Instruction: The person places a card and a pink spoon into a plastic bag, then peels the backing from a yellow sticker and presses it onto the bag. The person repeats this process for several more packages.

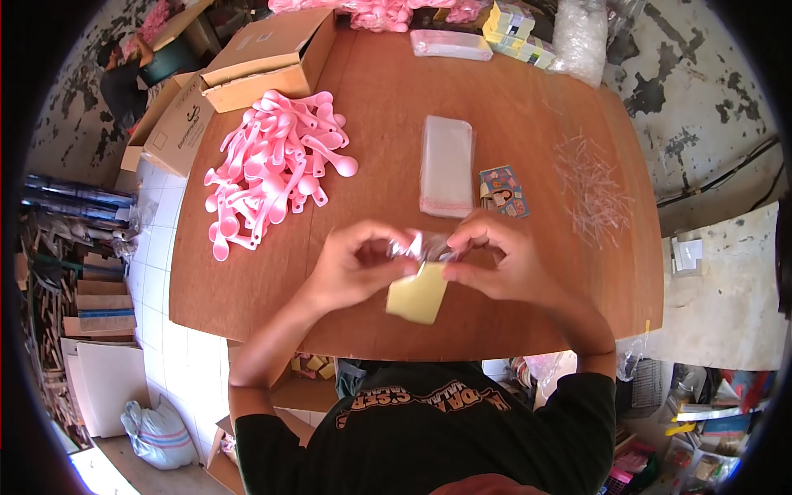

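My left hand (363, 262) and my right hand (493, 256) are raised over the near part of the wooden table (371, 181), fingers closed on a crinkled clear plastic bag (425, 246). A pale yellow card (417, 294) hangs below the bag between them; whether it is inside the plastic cannot be made out. Just beyond my hands lies a stack of clear plastic bags (447, 165). Beside that stack, a small pile of colourful printed cards (503, 191) rests on the wood. Pink spoons (276, 161) are heaped at the left.
Clear thin strips (592, 191) are scattered at the right. A cardboard box (268, 56) stands at the back left. Along the back edge are a packet of bags (450, 44), stacked card bundles (513, 31) and a plastic-wrapped roll (579, 40). Another person (124, 87) is at the far left.
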The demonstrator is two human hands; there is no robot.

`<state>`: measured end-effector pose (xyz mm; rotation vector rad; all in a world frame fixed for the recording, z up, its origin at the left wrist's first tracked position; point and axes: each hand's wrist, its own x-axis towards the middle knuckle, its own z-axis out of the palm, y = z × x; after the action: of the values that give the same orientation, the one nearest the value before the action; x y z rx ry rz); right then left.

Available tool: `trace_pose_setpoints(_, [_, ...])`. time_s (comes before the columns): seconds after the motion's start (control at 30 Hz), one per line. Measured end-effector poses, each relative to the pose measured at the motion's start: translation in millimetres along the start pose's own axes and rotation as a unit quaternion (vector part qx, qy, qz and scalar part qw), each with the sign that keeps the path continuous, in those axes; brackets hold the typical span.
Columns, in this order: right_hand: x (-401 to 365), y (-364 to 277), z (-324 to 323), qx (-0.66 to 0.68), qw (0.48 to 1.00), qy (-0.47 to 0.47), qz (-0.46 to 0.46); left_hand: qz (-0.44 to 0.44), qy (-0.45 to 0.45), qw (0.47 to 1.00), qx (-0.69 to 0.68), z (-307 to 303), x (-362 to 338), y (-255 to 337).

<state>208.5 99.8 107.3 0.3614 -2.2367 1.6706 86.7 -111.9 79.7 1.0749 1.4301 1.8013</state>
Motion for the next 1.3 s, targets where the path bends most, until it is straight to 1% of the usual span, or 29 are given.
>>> trace_pose_setpoints(0.07, [-6.0,-10.2,-2.4,0.056,0.997,0.002,0.046,0.002,0.019,1.0,0.015,-7.3,-27.7,17.4])
trace_pose_setpoints(0.13, [-13.1,-15.4,-16.2,0.015,0.998,-0.002,0.06,0.058,-0.062,0.991,0.104,-42.8,-64.8,27.3])
trace_pose_setpoints(0.17, [-16.7,-15.6,-25.1,-0.06,0.995,-0.035,0.067,0.107,-0.098,0.989,0.032,-53.7,-80.9,32.4])
trace_pose_setpoints(0.2, [-20.7,-16.0,-32.8,-0.134,0.986,-0.068,0.076,0.123,-0.168,0.977,-0.049,-70.1,-103.0,28.8])
trace_pose_setpoints(0.27, [-27.1,-17.2,-44.8,-0.152,0.981,-0.072,0.1,0.029,-0.247,0.958,-0.146,-87.0,-145.7,25.5])
trace_pose_setpoints(0.3, [-30.9,-16.4,-49.9,-0.155,0.978,-0.079,0.119,0.023,-0.249,0.957,-0.148,-95.7,-172.2,18.5])
trace_pose_setpoints(0.37, [-39.6,-12.3,-58.7,-0.153,0.974,-0.086,0.142,-0.172,-0.145,0.97,-0.089,-112.4,-234.4,-10.9])
trace_pose_setpoints(0.4, [-43.3,-9.6,-63.3,-0.143,0.972,-0.097,0.158,-0.285,-0.054,0.955,-0.062,-119.5,-271.1,-39.1])
trace_pose_setpoints(0.47, [-40.9,-7.1,-65.9,-0.13,0.97,-0.112,0.174,-0.416,0.152,0.894,0.069,-112.6,-305.9,-101.8])
trace_pose_setpoints(0.5, [-35.6,-9.0,-66.4,-0.157,0.963,-0.099,0.195,-0.49,0.088,0.841,0.211,-112.9,-319.3,-119.2])
trace_pose_setpoints(0.53, [-30.9,-9.1,-66.1,-0.183,0.955,-0.085,0.217,-0.549,0.019,0.761,0.346,-112.3,-322.3,-124.3])
trace_pose_setpoints(0.57, [-24.8,-4.9,-63.5,-0.182,0.955,-0.083,0.218,-0.556,-0.022,0.748,0.362,-110.3,-323.6,-131.7])
trace_pose_setpoints(0.63, [-7.0,9.6,-56.6,-0.257,0.957,-0.041,0.127,-0.559,-0.02,0.765,0.32,-96.8,-270.6,-103.6])
trace_pose_setpoints(0.67, [0.9,20.4,-54.8,-0.257,0.957,-0.04,0.129,-0.561,-0.015,0.781,0.274,-86.7,-245.6,-85.2])
trace_pose_setpoints(0.7, [8.5,34.3,-52.8,-0.323,0.943,-0.032,0.072,-0.424,0.022,0.901,0.089,-76.1,-234.2,-72.5])
trace_pose_setpoints(0.73, [15.2,47.0,-50.7,-0.386,0.922,-0.024,0.015,-0.424,0.022,0.901,0.089,-64.2,-218.2,-56.8])
trace_pose_setpoints(0.77, [21.0,57.5,-48.9,-0.385,0.923,-0.023,0.014,-0.403,-0.07,0.91,0.073,-52.7,-199.5,-38.9])
trace_pose_setpoints(0.8, [26.8,66.9,-47.3,-0.46,0.887,-0.04,-0.014,-0.377,-0.161,0.91,0.058,-44.6,-183.2,-22.2])
trace_pose_setpoints(0.83, [31.5,73.8,-45.2,-0.531,0.845,-0.056,-0.042,-0.376,-0.159,0.911,0.061,-39.5,-171.2,-7.9])
trace_pose_setpoints(0.87, [35.0,78.6,-41.8,-0.529,0.845,-0.054,-0.045,-0.319,-0.262,0.906,0.094,-35.6,-160.9,5.0])
trace_pose_setpoints(0.9, [37.6,82.4,-38.2,-0.532,0.843,-0.078,-0.003,-0.258,-0.362,0.887,0.126,-34.1,-150.6,17.3])
trace_pose_setpoints(0.93, [38.7,85.8,-35.5,-0.532,0.839,-0.104,0.039,-0.26,-0.36,0.887,0.127,-34.7,-137.3,30.9])
trace_pose_setpoints(1.0, [40.0,91.9,-35.4,-0.553,0.826,-0.107,0.022,-0.215,-0.394,0.883,0.136,-38.4,-112.0,49.2])
trace_pose_setpoints(1.03, [40.1,93.4,-36.1,-0.576,0.81,-0.108,0.007,-0.141,-0.343,0.928,0.027,-42.2,-107.6,43.8])
trace_pose_setpoints(1.07, [38.6,93.5,-36.7,-0.576,0.81,-0.107,0.006,-0.14,-0.343,0.928,0.029,-43.7,-102.2,40.3])
trace_pose_setpoints(1.13, [34.6,90.5,-37.9,-0.578,0.81,-0.071,-0.063,-0.138,-0.206,0.951,-0.184,-40.5,-84.0,35.8])
trace_pose_setpoints(1.2, [29.0,74.6,-35.0,-0.565,0.819,-0.052,-0.085,-0.156,-0.066,0.958,-0.231,-21.5,-46.3,31.7])
trace_pose_setpoints(1.27, [23.2,51.0,-28.8,-0.549,0.828,-0.037,-0.105,-0.231,0.017,0.942,-0.244,-9.9,-14.0,17.8])
trace_pose_setpoints(1.3, [20.3,37.8,-24.5,-0.535,0.833,-0.034,-0.137,-0.229,0.017,0.942,-0.246,-3.1,-1.0,8.8])
